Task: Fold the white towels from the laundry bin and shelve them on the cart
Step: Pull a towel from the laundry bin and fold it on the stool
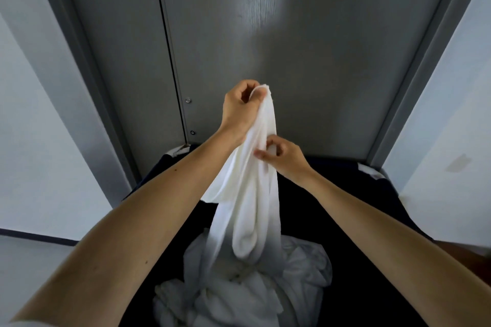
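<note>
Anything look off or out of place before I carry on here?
Nothing spilled or damaged. The towel, gripped by left hand and pinched by right hand, hangs bunched, its lower end reaching the heap in the bin.

towel (252, 194) above pile (239, 287) in bin (358, 220), doors (292, 48) behind

Left hand (239, 110) grips towel (252, 207) high, right hand (285, 158) pinches lower.

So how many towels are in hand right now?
1: the white towel, left hand gripping its top, right hand pinching lower. The tangled heap in the laundry bin may hide several.
</note>
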